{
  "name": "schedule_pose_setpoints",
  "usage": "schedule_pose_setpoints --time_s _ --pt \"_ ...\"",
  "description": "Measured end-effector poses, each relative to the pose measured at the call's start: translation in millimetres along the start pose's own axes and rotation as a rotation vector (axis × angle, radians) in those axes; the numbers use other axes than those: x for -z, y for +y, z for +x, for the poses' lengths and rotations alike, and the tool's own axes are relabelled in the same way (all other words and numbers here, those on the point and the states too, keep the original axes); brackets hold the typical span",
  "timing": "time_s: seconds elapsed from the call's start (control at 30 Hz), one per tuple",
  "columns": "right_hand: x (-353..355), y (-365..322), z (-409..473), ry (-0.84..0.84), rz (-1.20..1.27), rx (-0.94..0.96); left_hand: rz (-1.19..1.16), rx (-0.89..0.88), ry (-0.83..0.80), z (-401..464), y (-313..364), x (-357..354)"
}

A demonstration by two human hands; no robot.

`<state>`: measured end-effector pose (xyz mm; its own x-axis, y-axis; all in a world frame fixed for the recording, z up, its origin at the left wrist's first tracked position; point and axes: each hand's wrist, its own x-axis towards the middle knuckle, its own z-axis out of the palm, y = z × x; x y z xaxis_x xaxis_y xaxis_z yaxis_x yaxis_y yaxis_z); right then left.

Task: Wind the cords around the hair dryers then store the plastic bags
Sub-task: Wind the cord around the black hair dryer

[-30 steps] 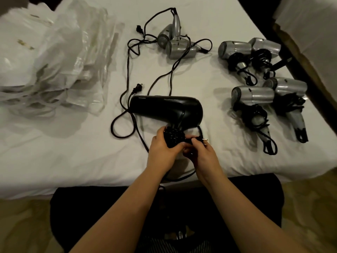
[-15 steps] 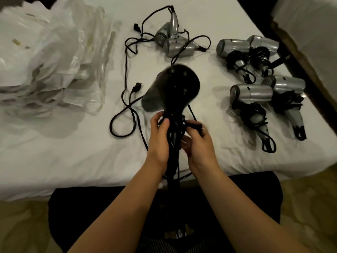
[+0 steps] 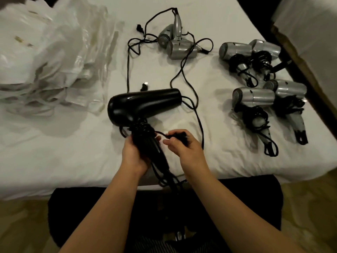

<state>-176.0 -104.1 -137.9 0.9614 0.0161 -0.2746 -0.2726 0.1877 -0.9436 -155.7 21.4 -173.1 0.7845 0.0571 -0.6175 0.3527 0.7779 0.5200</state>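
A black hair dryer [image 3: 144,102] lies across the middle of the white bed, barrel pointing right. Its cord [image 3: 144,127] is coiled in several turns round the top of the handle. My left hand [image 3: 135,154] grips the handle below the coils. My right hand [image 3: 182,145] pinches the cord just right of the handle. Two silver dryers [image 3: 179,45] with loose tangled cords lie at the back centre. Several silver dryers [image 3: 255,96] with wound cords lie on the right. A heap of clear plastic bags [image 3: 54,61] covers the back left.
A loose cord [image 3: 186,77] from the back dryers trails down past the black dryer's nozzle, with a plug [image 3: 145,86] just behind the barrel. The bed's front edge [image 3: 73,189] runs close to my body. A dark wooden edge [image 3: 299,57] borders the bed on the right.
The black dryer went from lying flat to standing upright, and now lies flat again with the barrel pointing right. More cord sits round the handle. My hands have shifted slightly toward me.
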Motion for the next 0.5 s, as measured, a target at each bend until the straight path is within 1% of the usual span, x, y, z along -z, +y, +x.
schedule_pose_setpoints --time_s 0.07,0.1,0.17,0.2,0.23,0.27,0.33,0.37,0.47,0.5 --pt "0.2 0.1 5.5 0.044 0.032 -0.041 0.196 -0.068 0.074 6.0 8.1 4.4" --pt "1.0 0.1 8.0 0.060 0.045 -0.058 0.384 -0.148 0.110 9.7 12.7 8.0" --pt "2.6 -0.2 12.2 0.067 0.036 -0.079 0.960 -0.370 0.151 10.8 21.8 16.3" --pt "2.2 0.5 14.0 0.061 0.016 -0.082 1.252 -0.503 0.204 8.4 24.8 20.2" --pt "1.2 0.3 15.1 0.055 -0.003 -0.078 1.476 -0.627 0.259 5.5 26.5 23.1" --pt "-0.4 0.7 16.6 0.050 -0.023 -0.067 1.615 -0.718 0.302 0.5 27.4 23.0" --pt "-4.0 -0.8 19.9 0.042 -0.053 -0.032 1.714 -0.841 0.347 -10.5 29.8 17.1" --pt "-5.9 -2.4 21.5 0.038 -0.061 -0.020 1.738 -0.904 0.331 -11.3 30.5 16.0" --pt "-9.8 -7.4 27.3 0.026 -0.091 -0.013 1.840 -1.105 0.193 -10.2 38.0 5.8" --pt "-10.6 -10.0 29.3 0.021 -0.100 -0.019 1.885 -1.145 0.159 -8.8 41.2 0.6"
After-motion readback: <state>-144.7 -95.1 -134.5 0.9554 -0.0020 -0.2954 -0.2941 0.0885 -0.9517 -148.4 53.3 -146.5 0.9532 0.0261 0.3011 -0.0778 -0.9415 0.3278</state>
